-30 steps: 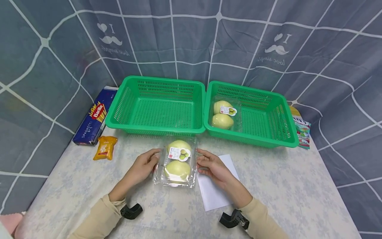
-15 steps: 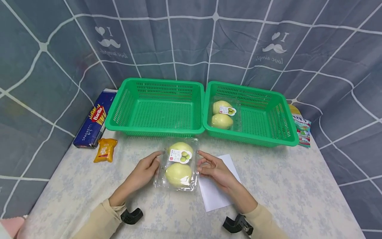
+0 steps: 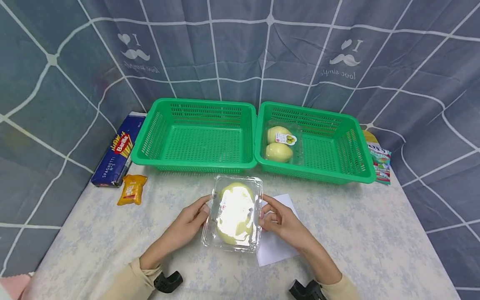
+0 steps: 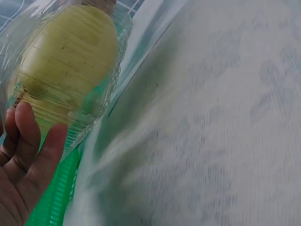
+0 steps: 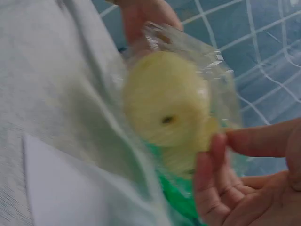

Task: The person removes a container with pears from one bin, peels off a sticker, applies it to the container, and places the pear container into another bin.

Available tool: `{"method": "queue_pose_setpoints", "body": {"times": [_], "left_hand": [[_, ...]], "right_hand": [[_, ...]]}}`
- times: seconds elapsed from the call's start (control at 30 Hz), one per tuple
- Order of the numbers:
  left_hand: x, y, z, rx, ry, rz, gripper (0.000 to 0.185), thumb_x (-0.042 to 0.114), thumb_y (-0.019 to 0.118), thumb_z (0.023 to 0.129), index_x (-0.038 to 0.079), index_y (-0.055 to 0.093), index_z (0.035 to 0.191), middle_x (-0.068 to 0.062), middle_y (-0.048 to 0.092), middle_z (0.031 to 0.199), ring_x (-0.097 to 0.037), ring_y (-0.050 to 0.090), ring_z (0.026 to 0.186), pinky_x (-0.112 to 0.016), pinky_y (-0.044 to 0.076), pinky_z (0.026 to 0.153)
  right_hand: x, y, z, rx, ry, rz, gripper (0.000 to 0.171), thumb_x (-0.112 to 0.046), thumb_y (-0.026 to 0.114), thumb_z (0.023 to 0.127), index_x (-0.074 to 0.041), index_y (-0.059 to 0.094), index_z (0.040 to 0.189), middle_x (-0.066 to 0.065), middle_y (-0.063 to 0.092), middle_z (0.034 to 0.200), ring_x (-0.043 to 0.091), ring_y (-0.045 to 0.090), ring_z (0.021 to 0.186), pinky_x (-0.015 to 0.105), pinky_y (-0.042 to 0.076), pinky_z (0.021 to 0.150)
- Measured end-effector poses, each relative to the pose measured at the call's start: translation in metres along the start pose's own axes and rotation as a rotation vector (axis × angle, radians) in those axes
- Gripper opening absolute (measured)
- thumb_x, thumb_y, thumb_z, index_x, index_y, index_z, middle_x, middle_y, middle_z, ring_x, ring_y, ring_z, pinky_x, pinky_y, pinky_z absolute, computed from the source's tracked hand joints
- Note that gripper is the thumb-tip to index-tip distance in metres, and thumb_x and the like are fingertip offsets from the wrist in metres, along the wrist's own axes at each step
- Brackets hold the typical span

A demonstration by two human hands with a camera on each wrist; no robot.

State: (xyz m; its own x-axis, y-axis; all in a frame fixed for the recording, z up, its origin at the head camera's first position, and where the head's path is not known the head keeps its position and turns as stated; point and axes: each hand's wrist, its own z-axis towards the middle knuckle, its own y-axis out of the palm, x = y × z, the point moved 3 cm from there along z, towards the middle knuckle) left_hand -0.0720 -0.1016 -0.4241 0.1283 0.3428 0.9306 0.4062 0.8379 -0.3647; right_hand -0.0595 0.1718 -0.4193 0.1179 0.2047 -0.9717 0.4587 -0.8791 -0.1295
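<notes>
A clear plastic pack of two pale yellow-green pears (image 3: 234, 213) is held above the table between both hands, glare washing out its lid. My left hand (image 3: 189, 223) grips its left side and my right hand (image 3: 279, 221) grips its right side. The left wrist view shows the pack of pears (image 4: 66, 66) against my left hand's fingers (image 4: 33, 150). In the right wrist view the same pack (image 5: 174, 103) is pinched by my right fingers (image 5: 216, 160). A second pack of pears (image 3: 280, 143) lies in the right green basket (image 3: 356, 175).
An empty left green basket (image 3: 150, 156) stands beside the right one at the table's back. A blue spaghetti box (image 3: 118, 150) and an orange snack packet (image 3: 132, 189) lie at the left. White paper (image 3: 275, 246) lies under my right hand. A colourful packet (image 3: 378, 164) sits at the right.
Both hands closed on the pear pack and lifted it off the table, tilting it so the lid catches glare. It also shifted slightly right.
</notes>
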Motion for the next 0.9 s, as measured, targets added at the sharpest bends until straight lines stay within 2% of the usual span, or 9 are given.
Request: {"method": "queue_pose_setpoints", "body": {"times": [0.2, 0.3, 0.43, 0.57, 0.67, 0.9], "left_hand": [[0.007, 0.01, 0.002, -0.035, 0.048, 0.007, 0.044, 0.015, 0.042, 0.109, -0.002, 0.041, 0.15, 0.0, 0.05, 0.082, -0.001, 0.044, 0.069, -0.022, 0.04, 0.063], [0.009, 0.01, 0.004, -0.077, 0.046, -0.035, 0.046, 0.015, 0.042, 0.109, 0.0, 0.038, 0.153, -0.003, 0.055, 0.086, -0.001, 0.052, 0.074, -0.021, 0.048, 0.068], [0.014, 0.01, 0.007, -0.174, 0.051, -0.116, 0.051, 0.012, 0.041, 0.109, -0.005, 0.028, 0.156, -0.015, 0.067, 0.093, -0.002, 0.064, 0.081, -0.027, 0.058, 0.076], [0.021, 0.01, 0.011, -0.269, 0.044, -0.188, 0.056, 0.01, 0.038, 0.109, -0.002, 0.017, 0.159, -0.024, 0.071, 0.092, -0.005, 0.069, 0.077, -0.036, 0.062, 0.075], [0.028, 0.01, 0.015, -0.317, 0.042, -0.217, 0.06, 0.006, 0.037, 0.107, 0.001, 0.012, 0.161, -0.024, 0.07, 0.092, -0.006, 0.068, 0.078, -0.036, 0.062, 0.076], [0.043, 0.013, 0.025, -0.354, 0.063, -0.275, 0.068, 0.001, 0.039, 0.104, 0.007, 0.005, 0.163, -0.024, 0.066, 0.093, -0.007, 0.067, 0.078, -0.035, 0.062, 0.078]], "right_hand": [[-0.006, -0.009, -0.014, -0.036, -0.027, -0.09, 0.073, -0.009, 0.056, 0.102, 0.0, 0.014, 0.16, 0.014, 0.05, 0.108, 0.009, 0.065, 0.081, 0.029, 0.058, 0.08], [-0.009, -0.013, -0.018, -0.064, -0.057, -0.104, 0.073, -0.008, 0.053, 0.103, 0.001, 0.009, 0.161, 0.012, 0.051, 0.101, 0.013, 0.065, 0.078, 0.03, 0.057, 0.077], [-0.015, -0.02, -0.024, -0.08, -0.084, -0.097, 0.071, -0.003, 0.05, 0.103, 0.002, 0.008, 0.16, 0.009, 0.055, 0.092, 0.015, 0.064, 0.075, 0.033, 0.057, 0.073], [-0.022, -0.03, -0.029, -0.058, -0.084, -0.082, 0.069, -0.003, 0.048, 0.104, 0.0, 0.01, 0.161, 0.005, 0.057, 0.086, 0.013, 0.063, 0.072, 0.032, 0.056, 0.071], [-0.024, -0.036, -0.032, -0.039, -0.088, -0.078, 0.067, -0.003, 0.047, 0.104, -0.001, 0.011, 0.161, 0.003, 0.057, 0.084, 0.014, 0.062, 0.07, 0.032, 0.055, 0.071], [-0.03, -0.043, -0.035, 0.019, -0.116, -0.096, 0.061, -0.005, 0.045, 0.106, 0.001, 0.016, 0.16, -0.001, 0.054, 0.077, 0.016, 0.057, 0.064, 0.034, 0.049, 0.064]]}}
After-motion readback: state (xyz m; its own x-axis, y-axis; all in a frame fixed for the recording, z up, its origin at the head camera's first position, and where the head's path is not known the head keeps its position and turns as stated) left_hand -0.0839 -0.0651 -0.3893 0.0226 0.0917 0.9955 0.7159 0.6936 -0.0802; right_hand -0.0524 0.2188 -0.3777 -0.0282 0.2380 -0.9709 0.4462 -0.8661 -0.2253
